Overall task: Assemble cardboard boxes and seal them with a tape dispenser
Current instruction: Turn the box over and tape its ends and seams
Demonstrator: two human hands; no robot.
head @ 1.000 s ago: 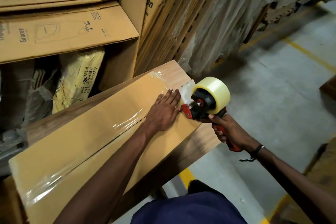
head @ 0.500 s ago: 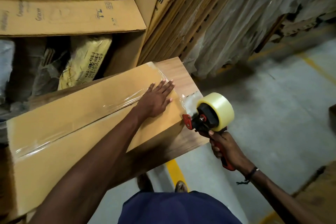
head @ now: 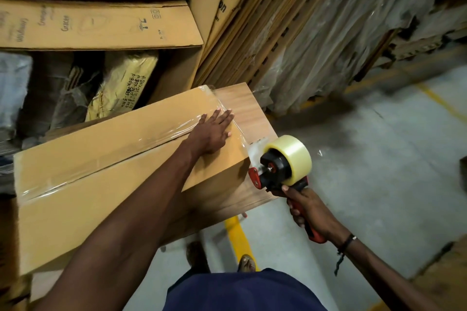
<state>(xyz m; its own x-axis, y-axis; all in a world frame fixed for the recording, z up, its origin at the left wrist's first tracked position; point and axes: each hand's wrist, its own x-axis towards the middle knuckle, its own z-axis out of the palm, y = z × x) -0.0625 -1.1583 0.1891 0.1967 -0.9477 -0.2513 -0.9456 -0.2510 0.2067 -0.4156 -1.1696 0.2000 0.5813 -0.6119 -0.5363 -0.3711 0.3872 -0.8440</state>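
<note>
Box [head: 83, 184] taped shut, left hand [head: 211, 134] flat on it, right hand [head: 307, 209] gripping tape dispenser [head: 283, 166]

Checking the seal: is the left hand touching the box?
Touching. The head view shows the left hand lying flat, fingers straight, on the taped top of the box.

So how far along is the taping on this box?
Done: clear tape runs along the box top seam. In hand: the left hand presses the tape flat near the far end, while the right hand grips the dispenser just past the box end, its tape seemingly uncut. Left: cutting the tape and pressing down its end.
</note>
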